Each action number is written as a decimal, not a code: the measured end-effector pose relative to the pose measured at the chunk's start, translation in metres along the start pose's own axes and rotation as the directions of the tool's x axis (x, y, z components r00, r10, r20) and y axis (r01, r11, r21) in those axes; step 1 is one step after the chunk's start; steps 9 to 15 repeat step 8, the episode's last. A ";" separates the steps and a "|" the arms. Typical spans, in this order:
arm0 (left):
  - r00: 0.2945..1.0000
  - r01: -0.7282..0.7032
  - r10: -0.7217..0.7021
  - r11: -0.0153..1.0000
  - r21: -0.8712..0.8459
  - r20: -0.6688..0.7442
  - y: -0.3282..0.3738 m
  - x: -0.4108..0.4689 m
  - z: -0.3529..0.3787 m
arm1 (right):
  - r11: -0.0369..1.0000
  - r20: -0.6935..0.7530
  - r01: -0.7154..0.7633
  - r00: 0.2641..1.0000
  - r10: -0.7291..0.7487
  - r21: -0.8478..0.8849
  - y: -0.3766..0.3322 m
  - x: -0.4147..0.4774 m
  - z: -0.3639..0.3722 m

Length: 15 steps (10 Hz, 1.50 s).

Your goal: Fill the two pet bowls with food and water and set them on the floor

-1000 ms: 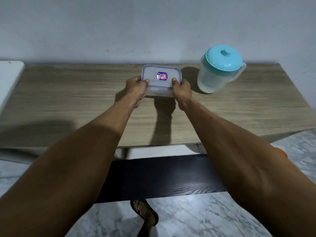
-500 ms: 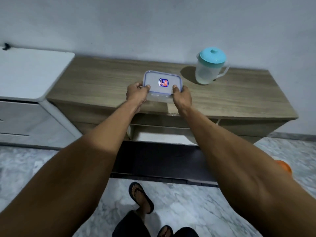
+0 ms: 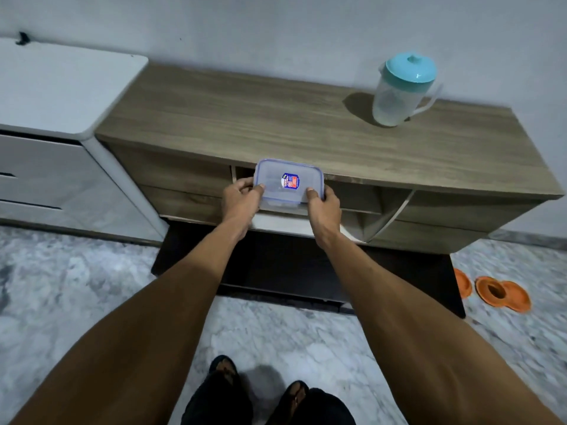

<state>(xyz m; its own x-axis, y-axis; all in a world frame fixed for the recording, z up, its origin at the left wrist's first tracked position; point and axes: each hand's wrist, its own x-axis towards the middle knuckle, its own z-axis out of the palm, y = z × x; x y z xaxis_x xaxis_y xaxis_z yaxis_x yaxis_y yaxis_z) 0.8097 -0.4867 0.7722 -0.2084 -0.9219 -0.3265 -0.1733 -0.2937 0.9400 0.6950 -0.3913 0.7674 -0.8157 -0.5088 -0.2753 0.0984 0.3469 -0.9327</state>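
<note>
clear plastic food container (image 3: 288,183) with blue-rimmed snap lid, held in the air in front of the wooden cabinet (image 3: 276,124), before its front edge and open shelf. left hand (image 3: 241,199) clamped on the container's left short end, thumb on the lid; right hand (image 3: 323,205) clamped on the right short end, thumb likewise on top. container sits between the two hands, lid up and roughly level, long axis running left to right across the view. sticker (image 3: 290,181) at lid centre, blue and red, print too small to read. water pitcher (image 3: 403,90), translucent with teal lid, upright at the far right of the cabinet top, handle to the right, well apart from the container. orange pet bowls (image 3: 503,294) on the marble floor (image 3: 276,332), right of the cabinet base.
</note>
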 end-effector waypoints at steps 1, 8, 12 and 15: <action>1.000 0.021 -0.021 1.000 0.007 0.023 -0.040 0.014 -0.006 | 1.000 -0.013 -0.020 1.000 0.020 0.000 0.036 0.008 0.018; 0.991 -0.100 0.096 0.994 0.040 0.092 -0.155 0.219 0.045 | 0.995 -0.080 0.060 0.995 -0.066 -0.083 0.139 0.179 0.130; 0.991 -0.100 0.096 0.994 0.040 0.092 -0.155 0.219 0.045 | 0.995 -0.080 0.060 0.995 -0.066 -0.083 0.139 0.179 0.130; 0.991 -0.100 0.096 0.994 0.040 0.092 -0.155 0.219 0.045 | 0.995 -0.080 0.060 0.995 -0.066 -0.083 0.139 0.179 0.130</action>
